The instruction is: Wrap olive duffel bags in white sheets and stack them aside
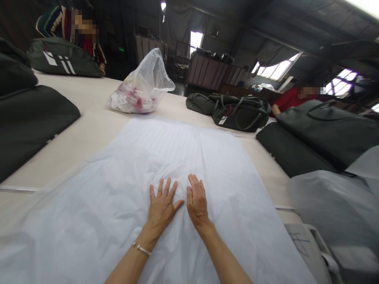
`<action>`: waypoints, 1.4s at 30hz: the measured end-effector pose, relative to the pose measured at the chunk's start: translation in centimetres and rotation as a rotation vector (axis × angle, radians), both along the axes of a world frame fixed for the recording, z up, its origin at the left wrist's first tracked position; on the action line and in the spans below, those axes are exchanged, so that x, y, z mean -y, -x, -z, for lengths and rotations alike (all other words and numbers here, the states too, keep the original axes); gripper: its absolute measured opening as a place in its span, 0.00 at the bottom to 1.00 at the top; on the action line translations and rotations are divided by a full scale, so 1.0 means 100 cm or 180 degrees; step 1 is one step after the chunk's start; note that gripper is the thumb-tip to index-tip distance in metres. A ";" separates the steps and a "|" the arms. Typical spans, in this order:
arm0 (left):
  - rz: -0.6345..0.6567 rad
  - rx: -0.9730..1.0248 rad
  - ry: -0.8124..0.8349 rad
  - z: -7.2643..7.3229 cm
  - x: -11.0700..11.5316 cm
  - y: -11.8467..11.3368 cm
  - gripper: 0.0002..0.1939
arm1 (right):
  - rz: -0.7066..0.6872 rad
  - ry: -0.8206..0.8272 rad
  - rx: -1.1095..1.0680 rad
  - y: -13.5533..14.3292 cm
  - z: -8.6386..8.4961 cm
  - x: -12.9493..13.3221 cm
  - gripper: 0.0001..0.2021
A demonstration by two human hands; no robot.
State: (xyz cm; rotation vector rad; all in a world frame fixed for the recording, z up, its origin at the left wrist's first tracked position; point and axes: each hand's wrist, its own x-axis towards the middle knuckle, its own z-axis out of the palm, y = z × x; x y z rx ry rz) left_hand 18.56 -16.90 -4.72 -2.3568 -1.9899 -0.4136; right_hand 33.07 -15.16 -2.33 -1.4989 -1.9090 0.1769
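- Currently the white sheet [225, 177] lies right under both hands, spreading out on all sides of them; wrinkled around and left of the left hand, flatter ahead of the right hand, with a crease line running forward from near its fingertips.
- Left hand [162, 207]: palm down on the sheet, fingers fanned apart, thumb out toward the other hand, gripping nothing.
- Right hand [197, 202]: just beside the left hand, narrow gap between; fingers together and extended, turned partly on edge, nothing clamped. Can't tell how firmly it touches the sheet.
- Bracelet [142, 249] on the wrist behind the left hand.
- Cream surface [97, 98] under the sheet, showing beyond and to either side of the hands.
- Clear plastic bag [148, 85] ahead of the left hand, past the sheet's far edge; white and reddish contents.
- Dark bag [241, 112] ahead and right of the right hand, white tag [223, 120] on it.
- Large dark bag [334, 122] farther right of the right hand; translucent grey wrap [325, 197] nearer.
- Grey container [309, 244] right of the right hand, closer to the wearer, dark marks on it.
- Dark green bag [29, 126] well left of the left hand; striped bag [65, 57] beyond it.
- Co-workers far from both hands: striped sleeve [51, 21] ahead-left, red sleeve [287, 100] ahead-right.
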 end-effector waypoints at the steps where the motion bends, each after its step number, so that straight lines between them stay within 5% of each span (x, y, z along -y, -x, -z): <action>1: 0.0008 0.0003 -0.0005 0.000 0.000 0.000 0.33 | -0.0159 0.0004 0.0188 0.002 -0.006 -0.004 0.23; 3: 0.0024 0.0002 -0.0010 0.001 0.000 0.000 0.33 | -0.0355 0.0149 0.0577 0.004 -0.009 -0.013 0.23; 9: -0.0008 -0.0039 0.0014 0.001 0.003 0.000 0.34 | -0.0082 0.0677 0.1048 -0.003 0.028 -0.024 0.25; 12: 0.0011 -0.0066 0.0011 0.001 0.006 0.000 0.34 | -0.0105 0.0647 0.0999 -0.005 0.032 -0.024 0.24; 23: 0.0015 -0.0105 -0.0059 0.004 0.005 0.000 0.34 | -0.0061 0.0738 0.0748 -0.005 0.024 -0.021 0.24; 29: 0.0006 -0.0001 -0.0091 0.005 0.006 0.000 0.35 | 0.0165 0.0729 0.0795 0.009 0.005 -0.034 0.23; 36: 0.0004 -0.0026 0.0099 0.003 0.005 0.001 0.37 | -0.0537 0.1265 0.0839 0.028 0.007 -0.065 0.28; 39: 0.0004 -0.0045 0.0080 0.002 0.006 0.001 0.37 | -0.0015 0.1537 0.0720 0.025 0.002 -0.079 0.29; 42: 0.0025 -0.0033 0.0026 0.002 0.007 0.001 0.36 | 0.0648 0.1620 0.0500 0.006 -0.026 -0.087 0.31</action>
